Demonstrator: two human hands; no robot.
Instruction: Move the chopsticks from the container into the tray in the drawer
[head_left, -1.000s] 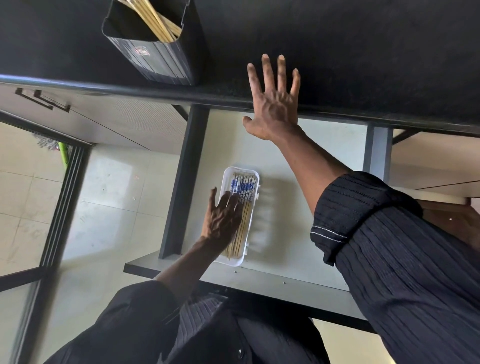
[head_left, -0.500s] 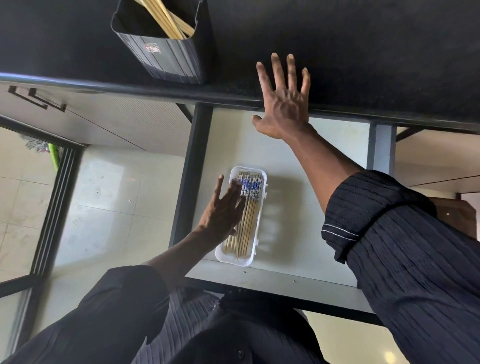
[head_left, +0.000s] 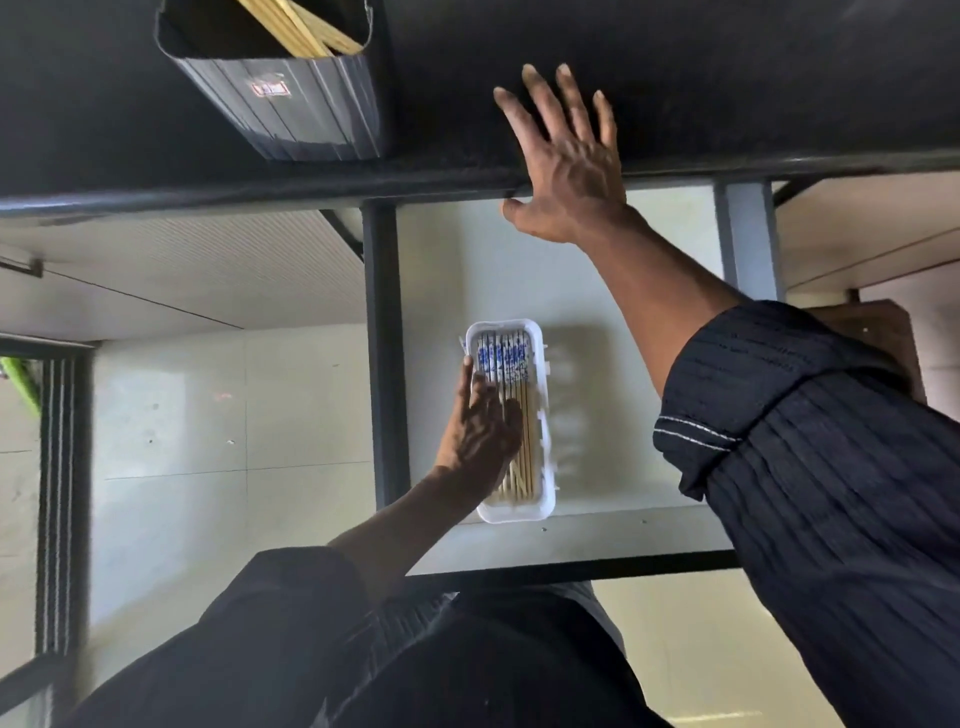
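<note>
Chopsticks of pale wood (head_left: 304, 31) poke out of the dark ribbed plastic container (head_left: 306, 114) standing on the black countertop (head_left: 753, 78) at upper left. Further right, chopsticks with blue-and-white patterned ends (head_left: 506, 358) lie lengthwise in the white oblong plastic tray (head_left: 514, 512) on the floor of the open pale-grey drawer (head_left: 623, 426). The left hand (head_left: 480, 431) rests on them, fingers flat, gripping nothing. Rightmost, the right hand (head_left: 566, 171) presses the countertop's front edge, fingers straight and spread.
</note>
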